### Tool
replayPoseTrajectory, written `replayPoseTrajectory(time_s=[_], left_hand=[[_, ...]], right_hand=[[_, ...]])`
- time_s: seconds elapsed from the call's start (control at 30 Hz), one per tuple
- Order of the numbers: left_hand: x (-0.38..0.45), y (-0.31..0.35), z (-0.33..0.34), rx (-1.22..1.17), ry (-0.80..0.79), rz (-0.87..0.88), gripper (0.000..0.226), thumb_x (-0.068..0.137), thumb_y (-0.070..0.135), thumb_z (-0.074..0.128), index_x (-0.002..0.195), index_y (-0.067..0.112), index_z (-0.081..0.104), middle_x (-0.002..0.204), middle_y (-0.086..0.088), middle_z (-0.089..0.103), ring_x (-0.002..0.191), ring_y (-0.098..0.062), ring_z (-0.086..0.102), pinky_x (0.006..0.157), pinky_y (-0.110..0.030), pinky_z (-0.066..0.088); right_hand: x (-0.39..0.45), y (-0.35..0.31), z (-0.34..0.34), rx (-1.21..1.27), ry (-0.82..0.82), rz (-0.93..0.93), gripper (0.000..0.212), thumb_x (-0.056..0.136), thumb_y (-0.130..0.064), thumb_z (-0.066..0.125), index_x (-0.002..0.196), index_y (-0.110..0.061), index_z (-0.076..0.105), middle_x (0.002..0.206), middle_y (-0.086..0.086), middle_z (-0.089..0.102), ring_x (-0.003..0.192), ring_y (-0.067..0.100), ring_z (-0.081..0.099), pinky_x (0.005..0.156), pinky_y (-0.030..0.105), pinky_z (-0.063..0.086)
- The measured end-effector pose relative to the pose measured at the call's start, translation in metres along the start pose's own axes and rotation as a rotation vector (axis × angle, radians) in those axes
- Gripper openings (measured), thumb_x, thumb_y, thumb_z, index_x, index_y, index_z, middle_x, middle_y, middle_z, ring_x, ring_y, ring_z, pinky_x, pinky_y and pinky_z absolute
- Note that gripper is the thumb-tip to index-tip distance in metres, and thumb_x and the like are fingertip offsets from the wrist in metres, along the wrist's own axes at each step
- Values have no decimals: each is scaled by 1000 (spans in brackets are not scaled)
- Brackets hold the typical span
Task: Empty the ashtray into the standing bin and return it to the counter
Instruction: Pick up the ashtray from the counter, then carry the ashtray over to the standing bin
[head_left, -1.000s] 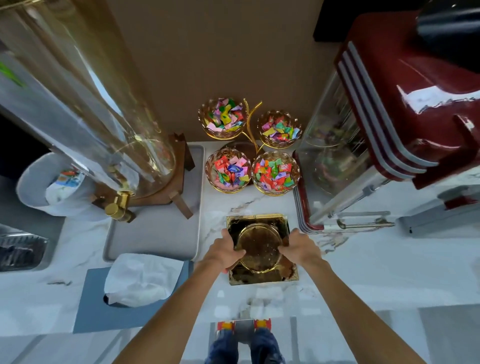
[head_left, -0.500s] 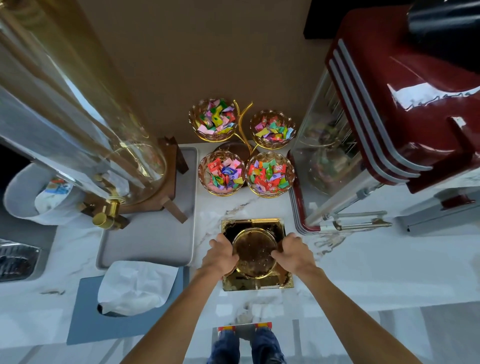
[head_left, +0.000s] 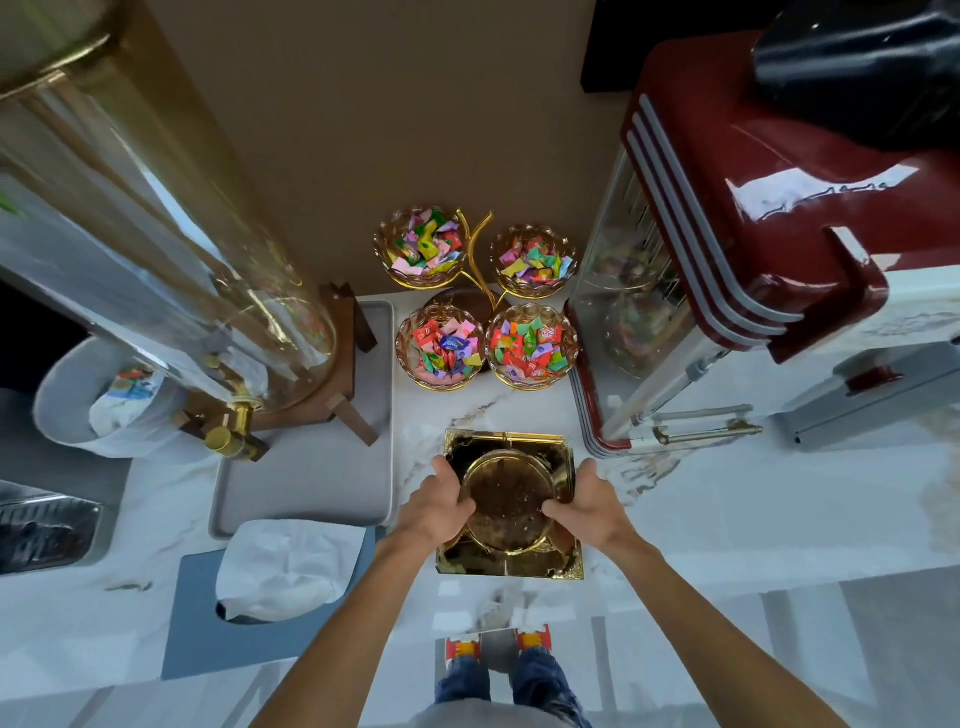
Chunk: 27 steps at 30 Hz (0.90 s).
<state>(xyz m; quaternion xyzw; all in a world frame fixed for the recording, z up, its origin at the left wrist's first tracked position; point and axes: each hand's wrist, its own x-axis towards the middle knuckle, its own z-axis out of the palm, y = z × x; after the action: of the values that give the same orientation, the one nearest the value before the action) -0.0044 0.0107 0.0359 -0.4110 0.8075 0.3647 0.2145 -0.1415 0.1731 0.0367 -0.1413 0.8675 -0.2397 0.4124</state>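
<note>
On counter, hands gripping ashtray

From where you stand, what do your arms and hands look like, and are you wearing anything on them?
Both forearms are bare: no sleeves reach into view. The left hand and right hand wear no gloves, and I can see no watch, bracelet or ring on either.

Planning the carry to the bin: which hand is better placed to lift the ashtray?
Neither clearly: left hand and right hand grip opposite sides of the gold ashtray symmetrically.
</note>
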Motion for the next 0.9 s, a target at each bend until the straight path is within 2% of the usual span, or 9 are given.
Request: replayPoseTrajectory(time_s=[0.1, 0.23, 0.33, 0.43, 0.63, 0.7, 0.77, 0.83, 0.9], left_hand=[[-19, 1, -16, -42, 14, 47, 46, 96, 20, 60, 130, 7, 32, 93, -10, 57, 95, -29, 64, 82, -42, 54], [-48, 1, -31, -108, 2, 113, 46, 91, 19, 67, 112, 19, 26, 119, -29, 61, 111, -41, 64, 87, -49, 55], [-69, -2, -31, -159, 20, 171, 49, 88, 28, 70, 112, 27, 27, 117, -15, 64, 103, -29, 66, 84, -45, 60], [-86, -4, -24, -209, 32, 214, 49, 89, 29, 70, 116, 27, 29, 107, -5, 63, 94, -22, 66, 80, -41, 62], [-122, 3, -8, -363, 57, 306, 54, 85, 19, 74, 117, 25, 32, 112, -2, 58, 98, -11, 59, 78, -35, 57], [-134, 12, -3, -419, 26, 360, 55, 86, 14, 74, 119, 26, 32, 111, 5, 54, 96, -3, 55, 67, -17, 51], [-147, 24, 3, -470, -7, 422, 53, 87, 10, 74, 119, 25, 34, 106, 15, 53, 95, 4, 53, 62, -11, 47], [-161, 36, 12, -514, -57, 463, 49, 87, 8, 73, 114, 27, 36, 104, 14, 56, 95, 1, 56, 68, -18, 51], [-177, 47, 21, -568, -120, 475, 48, 82, 12, 73, 108, 32, 38, 105, 1, 65, 96, -10, 64, 76, -36, 59]], right_hand=[[-18, 3, 2, 137, -6, -37, 49, 84, -14, 72, 119, -16, 40, 97, 6, 66, 87, 19, 64, 62, 22, 50], [-46, 10, 3, 339, 14, -78, 56, 81, -6, 71, 131, -23, 50, 102, 5, 74, 98, 22, 71, 86, 33, 59], [-70, 10, -2, 493, 36, -86, 53, 82, 3, 66, 128, -24, 61, 91, 3, 77, 88, 22, 74, 82, 37, 62], [-100, 12, -8, 624, 73, -95, 57, 83, 10, 63, 127, -27, 66, 91, 7, 79, 94, 30, 74, 88, 45, 62], [-160, 39, -5, 801, 190, -139, 73, 84, 11, 63, 143, -32, 55, 93, 20, 79, 86, 42, 74, 87, 50, 61], [-182, 50, -2, 888, 239, -157, 69, 86, 13, 60, 140, -30, 58, 96, 20, 79, 91, 46, 73, 83, 46, 62], [-204, 58, -1, 976, 302, -155, 63, 89, 12, 56, 134, -31, 63, 92, 10, 80, 83, 29, 75, 69, 29, 62], [-223, 74, 3, 1049, 360, -125, 61, 90, 10, 55, 130, -35, 64, 81, -1, 78, 74, 14, 73, 64, 25, 58], [-244, 90, 7, 1093, 395, -123, 61, 90, 8, 56, 133, -34, 63, 91, 1, 80, 87, 21, 75, 84, 39, 59]])
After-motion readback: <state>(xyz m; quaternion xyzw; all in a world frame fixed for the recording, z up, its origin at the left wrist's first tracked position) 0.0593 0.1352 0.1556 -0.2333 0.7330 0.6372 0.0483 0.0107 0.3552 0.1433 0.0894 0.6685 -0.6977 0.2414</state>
